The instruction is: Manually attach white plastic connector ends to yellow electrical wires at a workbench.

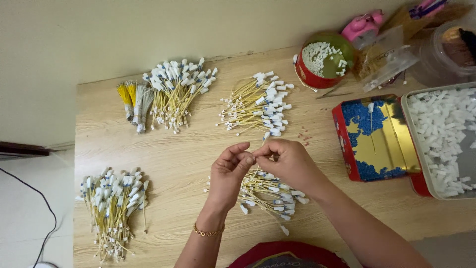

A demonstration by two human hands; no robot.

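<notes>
Four loose piles of thin yellow cables with white and blue tips lie across the wooden table (188,159). At the far right, a grey tray of white caps (441,139) sits beside a red tin lid (384,134) scattered with blue beads, with a round red tin (322,62) of more white caps beyond. The left hand (229,173) and right hand (290,161) meet over the near middle pile (270,193), fingertips pinched together on something too small to make out. A gold bracelet (207,232) circles the left wrist.
</notes>
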